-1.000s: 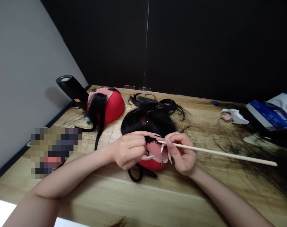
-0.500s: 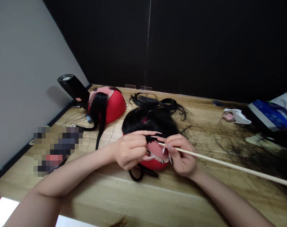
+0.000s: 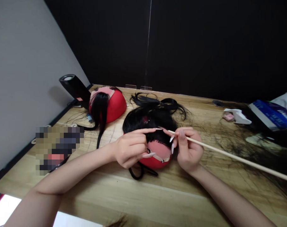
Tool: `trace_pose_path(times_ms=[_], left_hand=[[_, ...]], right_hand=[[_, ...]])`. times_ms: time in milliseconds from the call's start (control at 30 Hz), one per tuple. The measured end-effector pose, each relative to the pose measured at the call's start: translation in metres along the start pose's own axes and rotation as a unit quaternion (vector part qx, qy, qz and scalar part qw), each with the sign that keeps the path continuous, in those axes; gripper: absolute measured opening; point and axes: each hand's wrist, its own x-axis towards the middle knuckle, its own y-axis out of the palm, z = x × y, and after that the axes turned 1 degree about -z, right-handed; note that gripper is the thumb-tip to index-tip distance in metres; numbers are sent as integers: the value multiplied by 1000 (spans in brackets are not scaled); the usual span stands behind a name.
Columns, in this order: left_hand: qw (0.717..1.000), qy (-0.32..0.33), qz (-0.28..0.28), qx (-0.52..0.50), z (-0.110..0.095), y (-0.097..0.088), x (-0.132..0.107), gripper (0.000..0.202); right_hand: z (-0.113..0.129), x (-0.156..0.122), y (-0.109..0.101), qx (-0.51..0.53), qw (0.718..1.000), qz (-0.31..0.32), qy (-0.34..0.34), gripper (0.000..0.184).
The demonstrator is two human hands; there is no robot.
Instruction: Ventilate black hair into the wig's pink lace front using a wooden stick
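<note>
A red dome-shaped wig block (image 3: 153,161) sits on the wooden table (image 3: 143,195), covered by a black wig (image 3: 150,121) with a pink lace patch (image 3: 159,148) showing at its front. My left hand (image 3: 131,146) rests on the block, index finger stretched along the hair edge, other fingers curled. My right hand (image 3: 188,148) pinches a long thin wooden stick (image 3: 231,156) whose tip meets the hairline by my left fingertip. The stick runs out to the right edge.
A second red block with a black hair strand (image 3: 105,105) lies at the back left beside a black cylinder (image 3: 73,86). A blurred patch (image 3: 57,146) is at the left. Bags and packets (image 3: 268,115) and loose hair lie at the right.
My right hand lifted the stick's tip from the pink patch up to the hairline. My left index finger straightened along the hair edge. The block stayed put.
</note>
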Motion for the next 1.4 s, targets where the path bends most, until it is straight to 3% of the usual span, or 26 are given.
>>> trace_pose_path(times_ms=[200,300,367,400,467,533,567,633,733,833,1033,1200,1267,1400], left_hand=[[986,113,80,91,-14,-4,16,41],[980,118,110,119,-13,-1,20,40],[979,110,122,122,-11,0,19,37],[979,104,127,119,-10,0,18,35],[982,85,133,107,-8,-1,16,32],[985,59,132,95,-6,-4,16,31],[986,49,129,91,-6,-5,16,31],[988,41,122,84,-5,-9,16,31],[991,41,111,60,-4,-11,15,30],[995,33,93,27,-2,-10,12,30],[998,20,40,-35,2,-1,5,24],[998,30,22,-48,4,4,1,21],[998,35,22,-38,4,3,1,23],[998,44,48,5,2,-1,5,30]], right_hand=[[-20,21,-5,97,966,-78,228,34],[-20,46,-30,89,935,-42,342,43],[-10,66,-50,55,931,2,360,41],[-2,74,-59,29,945,-11,326,38],[17,82,-68,-42,976,-97,191,28],[36,77,-63,-9,987,-142,71,21],[43,69,-55,37,992,-115,44,17],[51,48,-35,100,994,6,52,9],[45,18,-7,70,992,95,53,14],[30,2,4,-2,994,109,-11,15],[12,-6,-4,-83,975,118,-169,12],[9,-9,-2,-90,926,197,-310,11],[7,-7,-1,-106,906,200,-358,7],[2,-5,-2,-108,909,161,-369,8]])
